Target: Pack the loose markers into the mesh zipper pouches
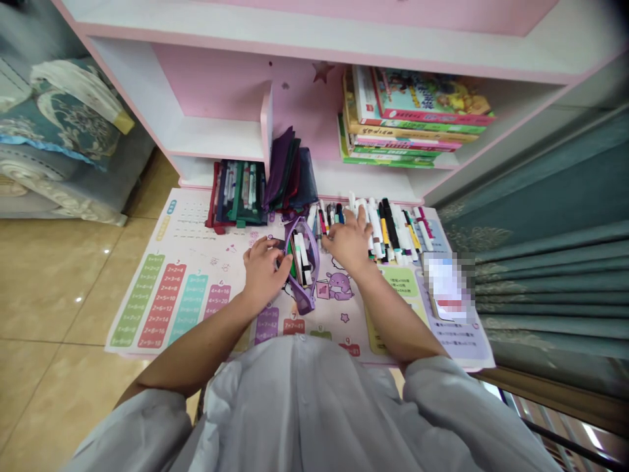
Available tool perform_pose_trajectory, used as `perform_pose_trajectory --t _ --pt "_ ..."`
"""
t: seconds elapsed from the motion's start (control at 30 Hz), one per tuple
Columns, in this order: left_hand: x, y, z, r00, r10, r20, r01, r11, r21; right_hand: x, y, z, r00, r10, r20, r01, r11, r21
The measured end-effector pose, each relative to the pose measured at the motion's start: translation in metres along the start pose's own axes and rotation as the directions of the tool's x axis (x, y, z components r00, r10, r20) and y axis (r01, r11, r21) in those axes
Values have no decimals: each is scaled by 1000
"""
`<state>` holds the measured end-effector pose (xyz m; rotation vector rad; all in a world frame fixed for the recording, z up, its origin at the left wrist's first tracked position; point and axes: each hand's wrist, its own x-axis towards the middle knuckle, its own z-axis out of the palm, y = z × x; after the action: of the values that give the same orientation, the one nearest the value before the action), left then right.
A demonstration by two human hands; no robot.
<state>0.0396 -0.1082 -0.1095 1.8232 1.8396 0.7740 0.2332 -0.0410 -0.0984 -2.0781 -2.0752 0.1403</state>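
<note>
A purple zip pencil pouch [307, 303] lies unzipped on the desk, with several markers [303, 257] inside. My left hand [265, 270] grips the pouch's left edge between thumb and fingers. To the right, my right hand [350, 244] rests over a row of loose markers [393, 226], its fingers spread and bent over the pens. Whether its fingertips touch a marker is hard to make out. White, black and yellow pens make up most of the row, which lies along the back of the desk.
Filled mesh pouches [240, 193] lie at the back left, with flat dark pouches [295, 174] beside them. Stacked books [407, 124] sit on the shelf. A phone [447, 285], partly blurred, lies on the right of the printed desk mat [196, 288]. A curtain [555, 255] hangs at right.
</note>
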Motion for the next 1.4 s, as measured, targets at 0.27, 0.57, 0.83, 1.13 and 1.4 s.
perform_pose_trajectory --t 0.27,0.57,0.83,1.13,1.4 --pt "1 2 -2 1000 -5 9 5 1000 -3 -7 -9 6 996 -57 65 66 987 -150" --pt "1 2 -2 1000 -10 9 10 1000 -1 -6 -10 6 988 -30 150 60 977 -204" --pt "1 2 -1 1000 -10 11 10 1000 -5 -8 -11 7 980 -46 192 82 979 -186" --pt "1 1 0 1000 -11 15 11 1000 -5 -25 -13 -42 985 -94 147 93 996 13" --pt "3 2 -3 1000 -12 0 12 1000 -2 -52 -34 -36 894 -328 307 290 943 164"
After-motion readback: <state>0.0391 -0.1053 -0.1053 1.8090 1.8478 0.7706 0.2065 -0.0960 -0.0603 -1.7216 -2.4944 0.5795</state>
